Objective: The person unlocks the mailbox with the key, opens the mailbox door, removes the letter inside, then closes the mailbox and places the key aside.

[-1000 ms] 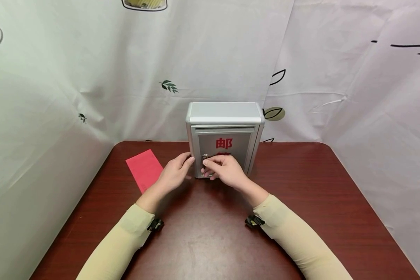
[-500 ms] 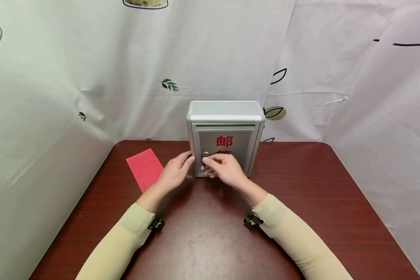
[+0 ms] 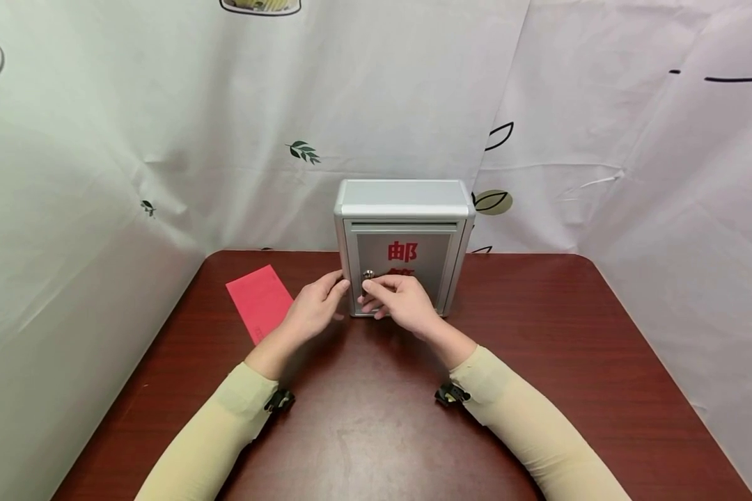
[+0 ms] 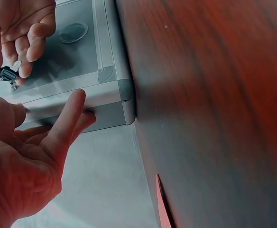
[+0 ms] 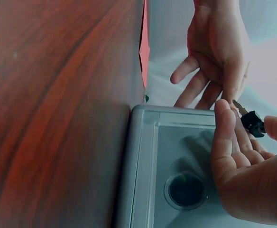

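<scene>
A silver metal mailbox (image 3: 407, 198) with red characters on its front door stands upright at the back of the table. My right hand (image 3: 407, 303) pinches a black-headed key (image 5: 253, 124) just below the round lock (image 3: 368, 274) on the door's left side. A metal key blade shows in the right wrist view; whether a key sits in the lock I cannot tell. My left hand (image 3: 316, 303) touches the mailbox's left side, its thumb at the front edge and its index finger (image 4: 67, 116) straight.
A red envelope (image 3: 260, 303) lies on the brown table (image 3: 539, 334), left of the mailbox and partly behind the left forearm. White printed cloth (image 3: 376, 90) hangs close behind and at both sides.
The mailbox door looked slightly ajar along its top a second ago; now it sits flush in the frame. Both hands keep nearly the same places, with the right hand still on the key.
</scene>
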Tool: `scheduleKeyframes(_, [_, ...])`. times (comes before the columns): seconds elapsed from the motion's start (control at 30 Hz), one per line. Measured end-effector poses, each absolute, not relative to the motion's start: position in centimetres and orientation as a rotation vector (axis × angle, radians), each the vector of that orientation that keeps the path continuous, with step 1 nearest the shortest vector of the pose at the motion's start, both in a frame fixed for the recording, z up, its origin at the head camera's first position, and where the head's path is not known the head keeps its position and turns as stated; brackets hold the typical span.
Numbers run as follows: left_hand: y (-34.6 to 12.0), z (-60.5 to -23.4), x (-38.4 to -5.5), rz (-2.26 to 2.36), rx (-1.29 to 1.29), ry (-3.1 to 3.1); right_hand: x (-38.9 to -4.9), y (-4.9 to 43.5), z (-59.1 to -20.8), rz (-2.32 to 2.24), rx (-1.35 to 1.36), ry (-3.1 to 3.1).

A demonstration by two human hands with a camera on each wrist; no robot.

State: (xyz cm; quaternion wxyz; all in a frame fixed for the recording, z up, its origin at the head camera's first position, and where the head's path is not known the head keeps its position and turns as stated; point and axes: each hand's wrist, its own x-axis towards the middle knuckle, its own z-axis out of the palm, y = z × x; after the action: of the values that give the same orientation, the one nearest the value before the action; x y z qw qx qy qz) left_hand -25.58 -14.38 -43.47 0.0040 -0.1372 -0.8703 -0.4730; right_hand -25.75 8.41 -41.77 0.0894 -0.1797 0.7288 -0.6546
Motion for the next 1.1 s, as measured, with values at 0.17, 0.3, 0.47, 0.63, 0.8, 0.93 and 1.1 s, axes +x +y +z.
scheduleKeyframes(0.17, [-14.4,-43.5,-25.5,-1.469,-0.420,-2.733,-25.6,8.1,-42.2,-2.016,-0.504,2.090])
scheduleKeyframes(0.3, [-14.4,-43.6,-25.5,-1.463,-0.410,-2.734,-25.5,7.9,-42.4,-2.060,-0.476,2.059])
scheduleKeyframes(0.47, [-14.4,-43.5,-25.5,-1.475,-0.403,-2.733,-25.4,7.6,-42.6,-2.110,-0.436,2.038])
scheduleKeyframes(0.63, [-14.3,-43.4,-25.4,-1.494,-0.406,-2.725,-25.3,7.5,-42.4,-2.127,-0.405,2.045])
scheduleKeyframes(0.8, [-14.4,-43.4,-25.5,-1.490,-0.409,-2.723,-25.5,7.4,-42.2,-2.114,-0.351,2.052])
scheduleKeyframes(0.93, [-14.5,-43.5,-25.6,-1.487,-0.414,-2.732,-25.4,7.6,-41.9,-2.080,-0.308,2.097])
scheduleKeyframes(1.1, [-14.5,-43.4,-25.4,-1.484,-0.410,-2.748,-25.0,7.6,-41.2,-1.979,-0.303,2.287])
